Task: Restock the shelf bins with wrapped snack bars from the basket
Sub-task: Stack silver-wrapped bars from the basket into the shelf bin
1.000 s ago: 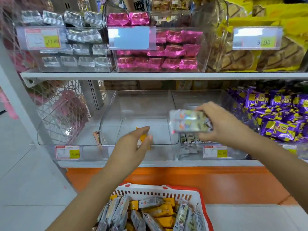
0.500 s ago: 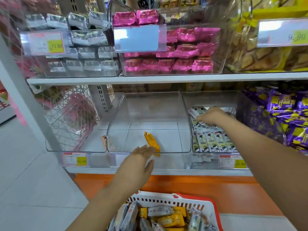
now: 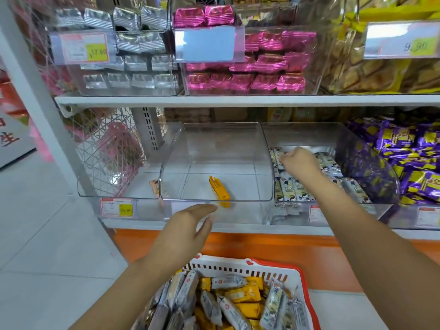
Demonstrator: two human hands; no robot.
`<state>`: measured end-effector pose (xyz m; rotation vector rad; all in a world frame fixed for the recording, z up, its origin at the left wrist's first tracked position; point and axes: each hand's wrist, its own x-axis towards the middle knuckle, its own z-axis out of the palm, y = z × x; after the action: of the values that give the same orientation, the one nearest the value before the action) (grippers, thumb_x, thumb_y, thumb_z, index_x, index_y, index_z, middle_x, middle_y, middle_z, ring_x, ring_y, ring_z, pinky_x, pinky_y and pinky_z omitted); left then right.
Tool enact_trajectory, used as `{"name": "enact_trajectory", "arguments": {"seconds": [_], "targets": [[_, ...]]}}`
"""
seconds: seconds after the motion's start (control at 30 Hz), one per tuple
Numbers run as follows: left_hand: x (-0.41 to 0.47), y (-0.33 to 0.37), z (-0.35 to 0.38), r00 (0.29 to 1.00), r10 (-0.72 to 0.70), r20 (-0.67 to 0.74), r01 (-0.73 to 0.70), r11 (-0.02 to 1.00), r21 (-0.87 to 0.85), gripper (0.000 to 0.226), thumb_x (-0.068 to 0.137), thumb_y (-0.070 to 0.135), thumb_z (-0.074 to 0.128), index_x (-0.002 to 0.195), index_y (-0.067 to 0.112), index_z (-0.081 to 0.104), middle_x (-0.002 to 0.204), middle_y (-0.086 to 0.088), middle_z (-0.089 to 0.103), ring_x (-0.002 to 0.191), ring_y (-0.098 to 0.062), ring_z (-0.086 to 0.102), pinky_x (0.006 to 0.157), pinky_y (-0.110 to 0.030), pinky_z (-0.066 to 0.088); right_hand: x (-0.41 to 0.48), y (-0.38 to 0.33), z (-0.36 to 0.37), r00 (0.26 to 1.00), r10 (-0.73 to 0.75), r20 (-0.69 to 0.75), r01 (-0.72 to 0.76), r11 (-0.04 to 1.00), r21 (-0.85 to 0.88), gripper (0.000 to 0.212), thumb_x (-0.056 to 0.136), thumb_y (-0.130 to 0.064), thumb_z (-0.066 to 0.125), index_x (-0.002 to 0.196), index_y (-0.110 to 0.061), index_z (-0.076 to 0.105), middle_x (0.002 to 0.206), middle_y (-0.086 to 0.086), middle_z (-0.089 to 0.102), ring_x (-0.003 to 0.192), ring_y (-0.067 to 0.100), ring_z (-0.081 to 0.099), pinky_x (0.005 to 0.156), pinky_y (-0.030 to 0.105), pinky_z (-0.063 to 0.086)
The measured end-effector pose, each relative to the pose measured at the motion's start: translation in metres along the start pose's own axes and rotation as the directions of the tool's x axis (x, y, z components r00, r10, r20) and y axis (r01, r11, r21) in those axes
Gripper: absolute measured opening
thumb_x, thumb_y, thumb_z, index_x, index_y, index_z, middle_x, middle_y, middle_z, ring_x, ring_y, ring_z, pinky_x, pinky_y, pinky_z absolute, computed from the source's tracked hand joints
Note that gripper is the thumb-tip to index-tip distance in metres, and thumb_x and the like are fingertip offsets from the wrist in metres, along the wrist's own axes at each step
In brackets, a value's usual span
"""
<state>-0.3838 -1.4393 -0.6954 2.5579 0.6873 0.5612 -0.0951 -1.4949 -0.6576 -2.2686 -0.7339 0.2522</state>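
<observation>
Here our left hand (image 3: pixel 188 225) hangs open and empty before the middle clear bin (image 3: pixel 221 144), where one yellow snack bar (image 3: pixel 219 191) lies near the front lip. Further right, our right hand (image 3: pixel 300 163) curls onto the pale bars (image 3: pixel 292 189), likely seating them; whether it pinches one we cannot tell. The basket (image 3: pixel 240 267) waits near. The price tags read 17.80 (image 3: pixel 96 52) and 9.90 (image 3: pixel 419 46).

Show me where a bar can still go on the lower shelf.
Middle bin: bare floor either side of and behind the yellow bar. Left bin: mostly bare beside one orange bar. Crowded: the right bin, lined with white bars under the right hand.
</observation>
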Motion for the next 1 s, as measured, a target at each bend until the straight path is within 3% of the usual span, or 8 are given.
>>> {"name": "enact_trajectory", "arguments": {"seconds": [0.13,0.27,0.37,0.43,0.53,0.67,0.8,1.0], "targets": [[-0.029,-0.030,-0.007,0.997,-0.062,0.045,0.057,0.994,0.091,0.036,0.096,0.041,0.043,0.070,0.022,0.059,0.065,0.007,0.061,0.061,-0.007,0.055,0.059,-0.023,0.041,-0.068,-0.006,-0.004,0.959,-0.281,-0.043,0.283,0.958,0.047,0.042,0.094,-0.026,0.056,0.059,-0.008,0.040,0.059,0.014,0.040,0.054,0.022,0.039,0.057,0.029,0.035],[-0.059,-0.071,-0.008,0.948,-0.267,0.172,0.232,0.952,0.199,0.044,0.097,0.031,0.049,0.057,0.015,0.040,0.054,-0.004,0.043,0.052,-0.016,0.041,0.053,-0.027,0.030,-0.124,-0.007,0.021,0.917,-0.370,0.149,0.361,0.929,0.083,0.044,0.093,-0.034,0.059,0.062,-0.003,0.050,0.058,0.012,0.044,0.055,0.021,0.044,0.055,0.029,0.034],[-0.084,-0.097,-0.001,0.851,-0.425,0.310,0.350,0.897,0.270,0.034,0.097,0.032,0.048,0.067,0.017,0.050,0.068,-0.001,0.055,0.066,-0.013,0.052,0.060,-0.022,0.037,-0.151,0.002,0.062,0.846,-0.308,0.436,0.322,0.946,0.045,0.030,0.091,-0.039,0.062,0.076,-0.014,0.056,0.077,0.003,0.059,0.071,0.017,0.056,0.062,0.027,0.042],[-0.100,-0.111,0.006,0.722,-0.541,0.431,0.394,0.834,0.386,0.028,0.099,0.036,0.043,0.109,0.018,0.061,0.114,-0.003,0.061,0.107,-0.015,0.057,0.089,-0.022,0.041,-0.164,0.012,0.098,0.775,-0.219,0.593,0.310,0.949,-0.055,0.024,0.088,-0.040,0.065,0.101,-0.021,0.059,0.104,-0.001,0.063,0.091,0.015,0.059,0.074,0.028,0.046],[-0.118,-0.128,0.017,0.550,-0.646,0.530,0.444,0.763,0.470,0.030,0.100,0.032,0.038,0.116,0.010,0.052,0.129,-0.010,0.052,0.110,-0.019,0.051,0.090,-0.023,0.038,-0.176,0.029,0.156,0.681,-0.205,0.703,0.418,0.897,-0.144,0.061,0.087,-0.026,0.070,0.140,-0.022,0.040,0.144,0.003,0.045,0.126,0.022,0.048,0.097,0.033,0.043],[-0.127,-0.148,0.027,0.490,-0.689,0.533,0.521,0.722,0.454,0.037,0.098,0.019,0.040,0.062,0.014,0.033,0.068,0.001,0.039,0.058,-0.007,0.037,0.053,-0.017,0.029,-0.182,0.039,0.210,0.451,-0.327,0.830,0.674,0.734,-0.077,0.076,0.088,0.005,0.055,0.151,-0.027,0.026,0.159,-0.001,0.017,0.146,0.021,0.015,0.116,0.039,0.024],[-0.125,-0.160,0.029,0.463,-0.697,0.548,0.544,0.712,0.445,0.042,0.096,0.015,0.041,0.056,0.013,0.028,0.061,0.001,0.032,0.052,-0.007,0.031,0.048,-0.017,0.024,-0.176,0.039,0.247,0.222,-0.331,0.917,0.852,0.522,-0.018,0.088,0.083,0.021,0.045,0.153,-0.027,0.021,0.162,-0.003,0.001,0.149,0.022,-0.006,0.120,0.044,0.010],[-0.118,-0.167,0.022,0.491,-0.657,0.572,0.525,0.747,0.408,0.046,0.098,0.016,0.041,0.054,0.014,0.027,0.057,0.001,0.030,0.050,-0.008,0.028,0.048,-0.019,0.023,-0.159,0.030,0.283,0.071,-0.363,0.929,0.971,0.238,0.019,0.070,0.086,0.016,0.047,0.148,-0.014,0.033,0.158,0.007,0.023,0.148,0.025,0.008,0.118,0.044,0.018]]}}
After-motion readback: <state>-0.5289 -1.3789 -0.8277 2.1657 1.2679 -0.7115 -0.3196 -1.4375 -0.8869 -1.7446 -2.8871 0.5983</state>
